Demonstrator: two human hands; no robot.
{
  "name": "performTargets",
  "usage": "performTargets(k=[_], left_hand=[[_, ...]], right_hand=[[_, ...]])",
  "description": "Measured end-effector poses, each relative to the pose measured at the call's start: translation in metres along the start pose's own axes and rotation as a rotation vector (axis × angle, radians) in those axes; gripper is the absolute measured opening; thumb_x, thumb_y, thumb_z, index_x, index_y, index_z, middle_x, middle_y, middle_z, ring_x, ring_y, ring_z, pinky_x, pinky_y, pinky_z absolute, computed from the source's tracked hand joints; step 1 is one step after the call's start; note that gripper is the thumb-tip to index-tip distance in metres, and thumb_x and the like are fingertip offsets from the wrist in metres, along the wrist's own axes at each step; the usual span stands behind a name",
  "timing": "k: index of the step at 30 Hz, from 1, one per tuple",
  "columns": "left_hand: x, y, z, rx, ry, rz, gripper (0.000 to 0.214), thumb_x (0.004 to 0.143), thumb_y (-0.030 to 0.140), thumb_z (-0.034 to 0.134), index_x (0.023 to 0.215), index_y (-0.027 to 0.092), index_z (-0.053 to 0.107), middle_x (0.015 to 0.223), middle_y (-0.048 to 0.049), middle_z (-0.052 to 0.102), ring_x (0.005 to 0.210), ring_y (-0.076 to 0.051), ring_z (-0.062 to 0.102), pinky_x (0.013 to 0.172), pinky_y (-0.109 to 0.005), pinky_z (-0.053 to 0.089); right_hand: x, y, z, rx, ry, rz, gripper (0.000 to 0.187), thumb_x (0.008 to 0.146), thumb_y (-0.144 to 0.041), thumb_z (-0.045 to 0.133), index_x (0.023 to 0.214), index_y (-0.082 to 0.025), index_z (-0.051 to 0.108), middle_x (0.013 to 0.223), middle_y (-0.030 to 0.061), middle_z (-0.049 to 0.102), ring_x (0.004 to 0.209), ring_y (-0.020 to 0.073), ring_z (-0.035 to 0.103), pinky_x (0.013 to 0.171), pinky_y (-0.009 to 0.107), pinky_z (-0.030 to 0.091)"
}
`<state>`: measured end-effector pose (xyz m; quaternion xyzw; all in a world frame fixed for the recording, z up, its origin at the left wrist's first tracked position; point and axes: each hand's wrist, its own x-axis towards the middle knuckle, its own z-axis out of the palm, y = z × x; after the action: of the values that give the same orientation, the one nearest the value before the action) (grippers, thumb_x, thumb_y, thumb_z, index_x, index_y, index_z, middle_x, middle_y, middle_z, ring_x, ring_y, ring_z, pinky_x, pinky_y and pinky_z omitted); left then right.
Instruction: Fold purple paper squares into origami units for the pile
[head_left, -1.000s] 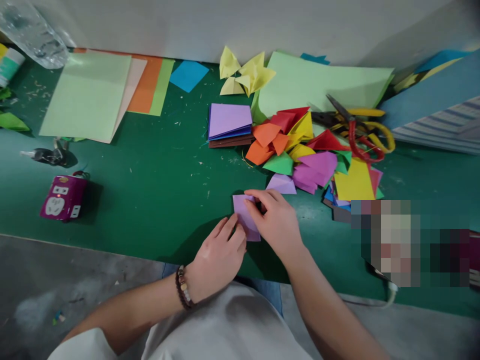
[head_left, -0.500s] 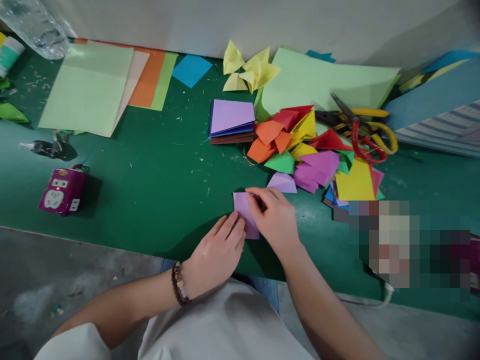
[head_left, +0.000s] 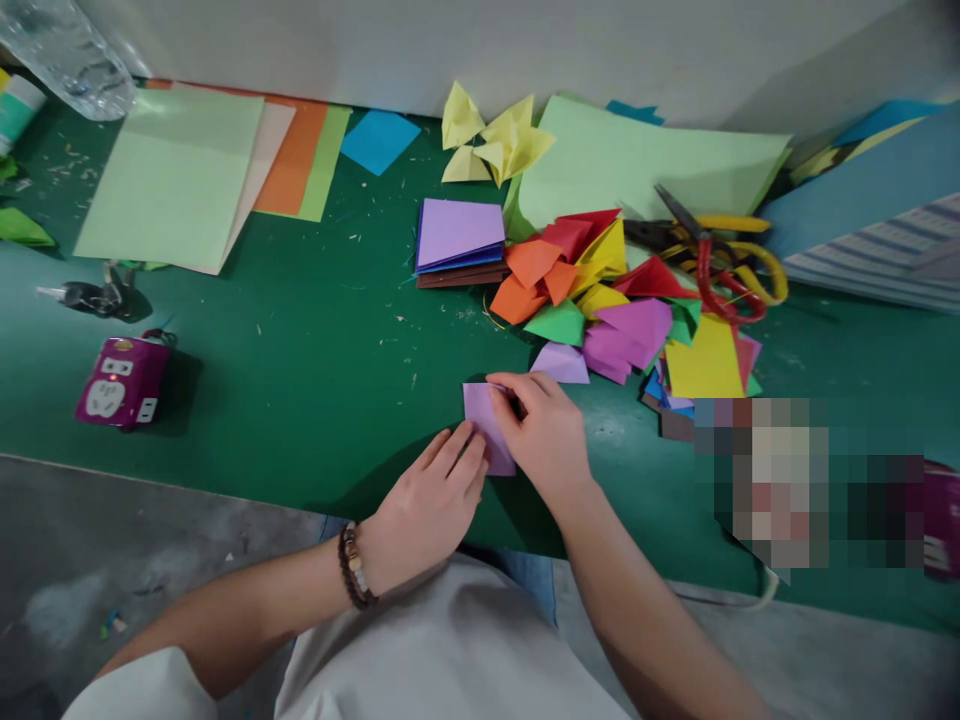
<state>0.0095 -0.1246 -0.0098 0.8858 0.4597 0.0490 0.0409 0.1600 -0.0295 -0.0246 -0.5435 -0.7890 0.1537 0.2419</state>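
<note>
The right hand [head_left: 544, 435] is closed on a folded lilac paper square [head_left: 484, 428], its fingers curled over the square's upper right edge. The left hand [head_left: 424, 505], which wears a dark beaded bracelet [head_left: 349, 565], has its fingertips [head_left: 469, 440] against the square's lower left edge, but whether it is gripping cannot be told. The square lies tilted on a green work mat [head_left: 300, 400], just below a small lilac paper triangle [head_left: 559, 365]. Beyond that triangle spreads a heap of folded multicoloured paper pieces [head_left: 577, 290], with red-and-yellow-handled scissors [head_left: 720, 270] lying at its far right. A stack of lilac-topped paper squares [head_left: 459, 238] sits at its left, and pale green paper sheets [head_left: 172, 175] lie farther left. A purple power socket [head_left: 124, 382] stands near the mat's left side.
</note>
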Motion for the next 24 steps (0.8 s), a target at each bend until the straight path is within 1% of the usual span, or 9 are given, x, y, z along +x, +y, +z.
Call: performTargets(k=[11, 16, 20, 24], left_hand=[[0.001, -0.001, -0.003, -0.034, -0.011, -0.012, 0.037, 0.095, 0.024, 0.046, 0.126, 0.005, 0.053, 0.140, -0.0164, 0.049, 0.136, -0.028, 0.039, 0.111, -0.042, 0.037], [0.003, -0.002, -0.003, -0.039, -0.011, -0.014, 0.036, 0.094, 0.024, 0.047, 0.124, 0.006, 0.054, 0.137, -0.0153, 0.051, 0.134, -0.028, 0.041, 0.109, -0.041, 0.038], [0.009, -0.012, -0.011, -0.094, -0.016, -0.007, 0.031, 0.092, 0.028, 0.053, 0.117, 0.011, 0.058, 0.136, -0.0148, 0.051, 0.131, -0.026, 0.044, 0.108, -0.040, 0.040], [0.015, -0.030, -0.019, -0.186, -0.058, 0.035, 0.028, 0.086, 0.033, 0.063, 0.109, 0.018, 0.062, 0.140, -0.0130, 0.047, 0.139, -0.028, 0.033, 0.113, -0.046, 0.032]], right_hand=[[0.000, 0.000, 0.002, -0.024, -0.005, -0.003, 0.025, 0.091, -0.028, 0.046, 0.099, -0.018, 0.068, 0.087, 0.0087, 0.066, 0.078, 0.0206, 0.062, 0.071, 0.033, 0.049], [0.000, 0.000, 0.003, -0.056, -0.014, 0.010, 0.026, 0.092, -0.029, 0.047, 0.103, -0.017, 0.067, 0.086, 0.0084, 0.064, 0.077, 0.0200, 0.061, 0.071, 0.032, 0.047], [0.000, 0.001, 0.004, -0.080, -0.013, 0.011, 0.026, 0.092, -0.031, 0.048, 0.105, -0.018, 0.066, 0.085, 0.0076, 0.064, 0.076, 0.0200, 0.060, 0.070, 0.031, 0.047], [0.000, 0.001, 0.005, -0.081, -0.008, 0.014, 0.026, 0.091, -0.033, 0.049, 0.103, -0.017, 0.066, 0.086, 0.0077, 0.064, 0.077, 0.0204, 0.060, 0.068, 0.031, 0.046]])
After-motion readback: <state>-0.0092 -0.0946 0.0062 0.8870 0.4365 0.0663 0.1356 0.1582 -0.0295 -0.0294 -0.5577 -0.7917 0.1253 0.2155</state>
